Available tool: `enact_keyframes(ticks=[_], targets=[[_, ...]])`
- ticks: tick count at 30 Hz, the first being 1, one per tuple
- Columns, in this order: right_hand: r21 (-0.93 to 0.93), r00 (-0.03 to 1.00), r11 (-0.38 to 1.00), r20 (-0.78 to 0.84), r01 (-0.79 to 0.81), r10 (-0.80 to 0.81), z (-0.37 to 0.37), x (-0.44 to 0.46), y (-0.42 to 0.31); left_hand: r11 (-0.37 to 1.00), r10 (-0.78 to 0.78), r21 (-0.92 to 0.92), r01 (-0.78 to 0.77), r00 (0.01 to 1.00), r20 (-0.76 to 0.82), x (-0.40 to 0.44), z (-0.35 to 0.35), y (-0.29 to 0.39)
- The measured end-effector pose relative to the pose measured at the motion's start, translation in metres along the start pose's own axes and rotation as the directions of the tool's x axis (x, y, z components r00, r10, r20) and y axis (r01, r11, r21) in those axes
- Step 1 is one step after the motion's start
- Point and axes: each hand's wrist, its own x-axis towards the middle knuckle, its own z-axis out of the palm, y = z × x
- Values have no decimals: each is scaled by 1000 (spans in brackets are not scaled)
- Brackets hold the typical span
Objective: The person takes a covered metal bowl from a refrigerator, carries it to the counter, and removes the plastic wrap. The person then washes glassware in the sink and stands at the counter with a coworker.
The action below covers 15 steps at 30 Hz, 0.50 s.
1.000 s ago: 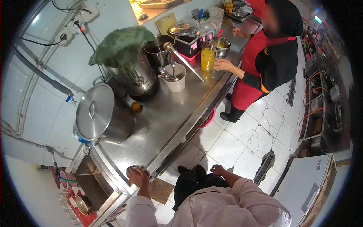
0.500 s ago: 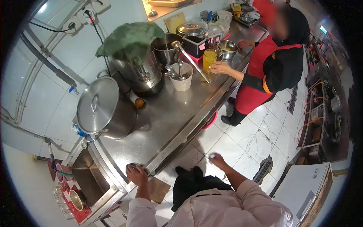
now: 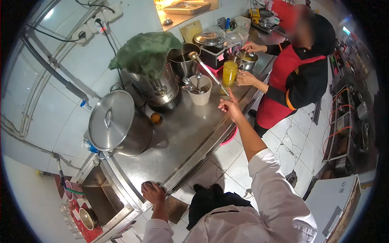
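My left hand (image 3: 154, 192) rests on the steel counter's (image 3: 170, 152) front corner beside the sink, fingers spread over the edge; a dark patch beneath it is unclear. My right hand (image 3: 231, 106) reaches over the counter edge, index finger stretched forward, other fingers partly curled, nothing held. Its fingertip is close to the lower end of a long metal utensil (image 3: 208, 71), possibly a ladle; contact is unclear. Just beyond stands a glass mug of yellow liquid (image 3: 230, 73), at a co-worker's hand (image 3: 247, 78). A white cup of spoons (image 3: 200, 96) stands left of the utensil.
A large lidded pot (image 3: 117, 121), a steel urn (image 3: 156, 87) draped with green cloth (image 3: 146, 50), and a dark-filled pot (image 3: 182, 60) line the wall. A co-worker in a red apron (image 3: 277, 91) stands at the right. The sink (image 3: 101, 194) lies at the lower left.
My right hand has risen from beside my body and stretched forward over the counter, finger extended. My left hand stays on the corner. The co-worker's far hand has lifted above the small pot.
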Motion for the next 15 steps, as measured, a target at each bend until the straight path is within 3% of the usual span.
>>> enact_keyframes(ticks=[5,11,15], targets=[[31,997,999,-74,23,-20,-1,-2,16,999,40,15,-39,998,-58,3,1,-1],[46,994,999,-104,23,-18,-1,-5,17,999,6,-43,-6,1000,5,2,-3,1],[37,987,990,-88,137,-133,-6,-3,3,998,23,-52,-24,1000,-10,3,-3,2]])
